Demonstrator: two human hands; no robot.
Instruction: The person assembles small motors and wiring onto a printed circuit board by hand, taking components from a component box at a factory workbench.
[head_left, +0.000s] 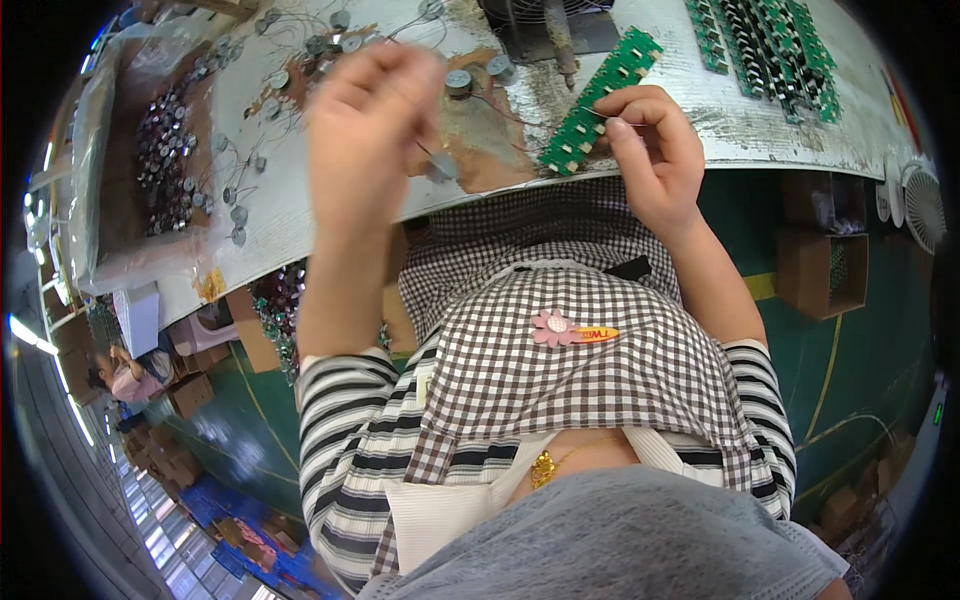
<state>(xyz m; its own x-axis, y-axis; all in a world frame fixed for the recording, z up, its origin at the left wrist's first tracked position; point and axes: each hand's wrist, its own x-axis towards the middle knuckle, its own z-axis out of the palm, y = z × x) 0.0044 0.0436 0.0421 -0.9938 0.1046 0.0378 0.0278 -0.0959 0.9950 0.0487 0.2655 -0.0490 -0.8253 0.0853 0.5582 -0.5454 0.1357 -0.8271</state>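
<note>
A long green circuit board (600,103) with a row of small white connectors lies slantwise near the table's front edge. My right hand (655,150) is at its right side, thumb and forefinger pinched on what looks like a thin wire over the board. My left hand (368,125) is raised over the table to the left, smeared by motion, so its grip is unclear. Just beneath its fingers is a blurred grey piece (440,166) with a reddish wire. Between my hands stands a small round motor (458,83), thin red wires running from it toward the board.
More wired motors (318,45) are scattered at the back left. A plastic-lined box (95,165) of small metallic parts stands far left. Stacked circuit boards (765,55) lie back right. A soldering-like metal tip (568,70) points down behind the board; a dark fan (540,12) is beyond.
</note>
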